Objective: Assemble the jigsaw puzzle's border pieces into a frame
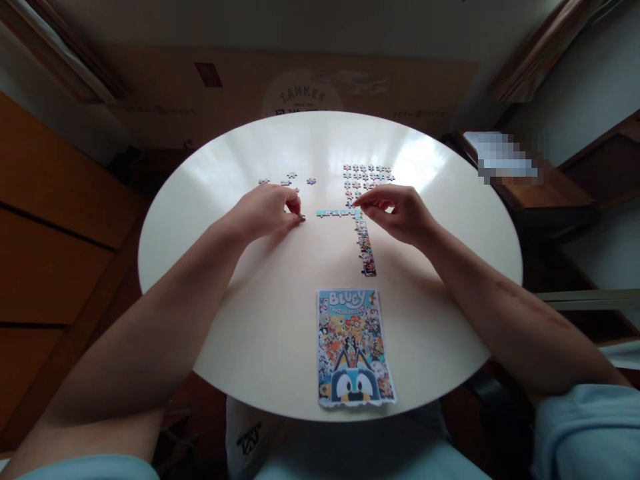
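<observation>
Pinching a tiny puzzle piece [302, 218] between the left fingers [292, 199]. Bending the right fingers [373, 195] close together at the corner of the joined puzzle strips [367, 248] (can't tell if gripping a piece too). Just past the right fingers, neat rows of loose pieces [365, 177]; just past the left, a few scattered bits [311, 181]. Nearer than both, flat on the white counter [265, 320], a bright picture sheet [353, 347].

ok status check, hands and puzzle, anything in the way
Left hand pinching a puzzle piece; right hand at the corner of the joined strips, grip unclear. Right hand partly hides the loose rows. Picture sheet lies clear of both hands.
</observation>
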A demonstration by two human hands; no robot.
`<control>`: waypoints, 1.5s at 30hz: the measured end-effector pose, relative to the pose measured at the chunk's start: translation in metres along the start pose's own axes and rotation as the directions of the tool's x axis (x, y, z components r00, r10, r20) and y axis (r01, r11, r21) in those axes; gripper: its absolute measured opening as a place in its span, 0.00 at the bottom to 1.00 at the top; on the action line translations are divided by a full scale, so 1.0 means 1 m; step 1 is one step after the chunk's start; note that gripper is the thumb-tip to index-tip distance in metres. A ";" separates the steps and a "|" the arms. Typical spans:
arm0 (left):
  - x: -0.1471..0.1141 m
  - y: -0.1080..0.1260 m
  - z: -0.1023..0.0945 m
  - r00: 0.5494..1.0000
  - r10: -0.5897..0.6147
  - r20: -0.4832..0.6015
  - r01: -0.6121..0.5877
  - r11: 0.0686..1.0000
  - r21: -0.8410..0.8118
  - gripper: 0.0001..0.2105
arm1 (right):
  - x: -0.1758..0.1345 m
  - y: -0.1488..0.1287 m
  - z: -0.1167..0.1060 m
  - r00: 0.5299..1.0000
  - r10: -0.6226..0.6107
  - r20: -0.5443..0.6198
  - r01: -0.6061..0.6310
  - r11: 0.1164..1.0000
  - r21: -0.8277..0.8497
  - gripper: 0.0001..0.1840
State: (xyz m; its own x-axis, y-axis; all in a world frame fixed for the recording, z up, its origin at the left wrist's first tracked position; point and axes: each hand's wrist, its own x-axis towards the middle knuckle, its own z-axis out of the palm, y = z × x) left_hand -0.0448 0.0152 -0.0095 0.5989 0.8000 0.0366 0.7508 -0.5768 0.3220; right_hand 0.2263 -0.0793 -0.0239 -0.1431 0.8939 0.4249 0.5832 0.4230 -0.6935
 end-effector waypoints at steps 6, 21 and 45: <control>-0.002 0.002 -0.005 0.999 0.031 -0.019 -0.032 0.998 -0.058 0.04 | -0.001 0.004 0.001 0.999 -0.014 0.035 0.014 1.000 0.002 0.10; -0.003 -0.013 -0.007 0.994 -0.080 -0.076 0.070 0.989 -0.133 0.08 | -0.001 0.005 0.005 0.994 -0.097 0.043 0.097 0.995 0.013 0.09; -0.006 -0.021 -0.019 0.950 -0.256 -0.180 0.256 0.966 -0.026 0.10 | -0.004 -0.006 0.006 0.990 -0.142 -0.003 0.142 0.989 0.040 0.10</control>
State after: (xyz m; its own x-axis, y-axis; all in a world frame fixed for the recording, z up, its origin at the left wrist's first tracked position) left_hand -0.0700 0.0255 0.0014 0.3264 0.9373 0.1225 0.8716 -0.3486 0.3448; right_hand 0.2184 -0.0843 -0.0254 -0.2225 0.8241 0.5209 0.5247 0.5515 -0.6485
